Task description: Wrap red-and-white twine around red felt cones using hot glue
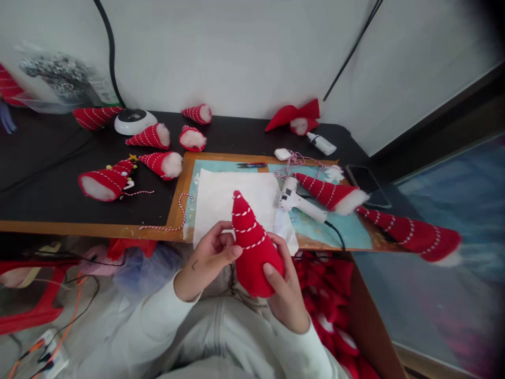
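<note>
A red felt cone (252, 263) with red-and-white twine wound round its upper part is held between my two hands, tip pointing away from me, over the desk's front edge. My left hand (211, 258) pinches the cone's left side, near the lowest turn of twine. Round the right side of its wide end my right hand (287, 287) is wrapped, thumb on top. Beyond the cone lies a white sheet (213, 195). To its right rests a white glue gun (302, 202), and behind that is a tangle of twine (294, 160).
Several stuffed red cones (158, 136) stand at the left and back of the black desk (229, 138). More cones (327, 193) lie at the right, near a phone (366, 184). A white bottle (322, 143) is at the back, small pliers (251, 165) beyond the sheet.
</note>
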`<state>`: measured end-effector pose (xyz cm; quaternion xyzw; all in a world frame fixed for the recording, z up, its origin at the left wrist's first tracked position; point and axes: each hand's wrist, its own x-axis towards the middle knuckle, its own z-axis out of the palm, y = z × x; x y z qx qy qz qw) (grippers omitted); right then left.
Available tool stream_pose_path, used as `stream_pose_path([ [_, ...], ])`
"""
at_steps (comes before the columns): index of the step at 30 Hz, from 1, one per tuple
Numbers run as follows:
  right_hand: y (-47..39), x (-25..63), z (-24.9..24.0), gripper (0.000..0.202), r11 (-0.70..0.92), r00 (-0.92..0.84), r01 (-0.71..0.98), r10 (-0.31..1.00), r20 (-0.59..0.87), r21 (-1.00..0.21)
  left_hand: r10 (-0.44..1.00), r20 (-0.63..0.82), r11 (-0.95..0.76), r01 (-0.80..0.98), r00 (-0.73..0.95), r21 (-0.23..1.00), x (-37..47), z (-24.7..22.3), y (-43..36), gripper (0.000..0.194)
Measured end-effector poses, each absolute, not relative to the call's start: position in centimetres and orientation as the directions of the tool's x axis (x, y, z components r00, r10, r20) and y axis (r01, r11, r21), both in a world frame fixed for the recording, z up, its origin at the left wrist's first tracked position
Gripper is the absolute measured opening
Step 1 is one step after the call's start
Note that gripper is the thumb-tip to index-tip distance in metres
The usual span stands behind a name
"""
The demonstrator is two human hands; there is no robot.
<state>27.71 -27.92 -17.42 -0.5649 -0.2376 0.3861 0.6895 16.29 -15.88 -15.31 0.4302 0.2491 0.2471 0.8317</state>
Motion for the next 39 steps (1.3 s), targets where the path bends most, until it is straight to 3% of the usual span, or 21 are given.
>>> stream_pose_path([
  [3,-27.6,27.6,-16.9,0.047,0.060,0.493,-0.518,0.836,-0.240,-0.854,0.577,-0.172,0.515,-0.193,0.799,0.835,16.1,-15.4,-15.7,0.047],
  [7,-27.1,27.5,-17.2,0.047,0.052,0.478,-0.519,0.845,-0.239,-0.853,0.514,-0.162,0.538,-0.170,0.843,0.826,16.1,-15.1,-15.6,0.045],
  [9,-27.2,27.4,-17.6,0.042,0.128,0.604,-0.394,0.783,-0.152,-0.910,0.549,-0.188,0.532,-0.168,0.814,0.830,16.3,-15.0,-15.6,0.045],
  [11,-27.4,27.3,-17.9,0.043,0.204,0.708,-0.157,0.705,0.034,-0.966,0.607,-0.209,0.508,-0.171,0.767,0.844,16.4,-14.9,-15.7,0.044],
  [13,-27.7,27.2,-17.9,0.059,0.196,0.661,0.097,0.721,0.211,-0.976,0.642,-0.219,0.487,-0.170,0.734,0.857,16.4,-14.9,-15.8,0.043],
  [15,-27.9,27.2,-17.7,0.073,0.114,0.574,0.266,0.779,0.252,-0.957,0.644,-0.223,0.484,-0.164,0.732,0.860,16.4,-15.1,-15.9,0.043],
  [17,-27.8,27.3,-17.5,0.072,0.025,0.583,0.321,0.782,0.218,-0.947,0.622,-0.220,0.487,-0.152,0.752,0.860,16.4,-15.3,-15.9,0.044],
  [19,-27.7,27.6,-17.5,0.060,-0.005,0.635,0.246,0.757,0.157,-0.969,0.599,-0.221,0.477,-0.121,0.770,0.871,16.2,-15.5,-15.7,0.047],
  [22,-28.0,28.3,-18.0,0.053,0.045,0.616,-0.031,0.788,0.016,-0.999,0.564,-0.253,0.445,-0.031,0.786,0.895,15.8,-15.3,-15.1,0.051],
  [26,-28.4,28.6,-19.0,0.051,0.076,0.517,-0.342,0.848,-0.120,-0.937,0.589,-0.222,0.341,0.010,0.777,0.940,15.5,-14.5,-14.4,0.049],
  [28,-28.4,28.5,-19.2,0.049,0.071,0.552,-0.337,0.823,-0.136,-0.939,0.618,-0.190,0.245,0.044,0.763,0.969,15.3,-14.2,-14.2,0.044],
  [34,-27.7,28.6,-18.8,0.051,-0.026,0.780,-0.002,0.626,-0.018,-1.000,0.712,-0.124,0.042,0.135,0.691,0.990,14.5,-13.5,-14.3,0.029],
  [39,-28.0,28.4,-18.7,0.051,0.046,0.716,-0.170,0.692,-0.092,-0.984,0.757,-0.102,0.079,0.065,0.645,0.995,14.5,-14.0,-14.4,0.033],
])
